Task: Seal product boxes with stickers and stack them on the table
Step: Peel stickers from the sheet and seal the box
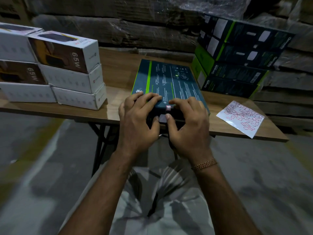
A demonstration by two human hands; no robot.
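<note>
On the table (118, 78) the dark Omada box (169, 82) lies flat, long axis running away from the person, near end between both hands. Left hand (138, 119) and right hand (188, 122) curl over that end, thumbs seemingly pressing the red-and-white sticker (168, 108) across the edge. White boxes (67, 53) left read "65W".

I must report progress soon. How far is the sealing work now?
Done: dark green boxes stand stacked at the right. In hand: both hands, left hand and right hand, hold the flat box with a sticker over its near edge. Left: stacking this box; the sticker sheet holds more.
</note>
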